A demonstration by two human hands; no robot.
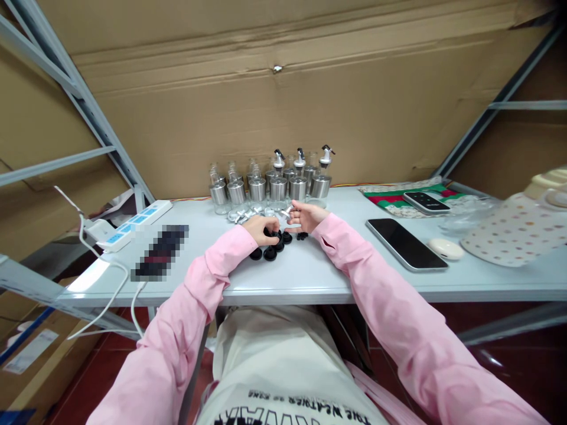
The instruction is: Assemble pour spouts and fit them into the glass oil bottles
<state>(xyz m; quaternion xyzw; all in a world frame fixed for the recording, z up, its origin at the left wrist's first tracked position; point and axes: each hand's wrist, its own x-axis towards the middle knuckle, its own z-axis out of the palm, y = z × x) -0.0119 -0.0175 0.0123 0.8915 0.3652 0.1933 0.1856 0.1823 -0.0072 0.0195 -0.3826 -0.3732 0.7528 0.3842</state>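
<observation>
My left hand (261, 229) rests on the table with its fingers curled over a cluster of small black round caps (271, 252), pinching one of them. My right hand (306, 216) is just to its right, fingers closed on a small silver spout piece (289, 211). One more black cap (302, 236) lies beside my right wrist. Behind both hands stand several glass bottles with steel collars (278, 189); three at the back right carry pour spouts (326, 154). Loose silver parts (241, 216) lie in front of the bottles.
A black phone (405, 243) and a white oval case (445, 248) lie at the right, with a remote (426, 202) on a patterned cloth and a dotted bag (516, 230). A white power strip (133, 224) and cables sit at the left. Cardboard walls the back.
</observation>
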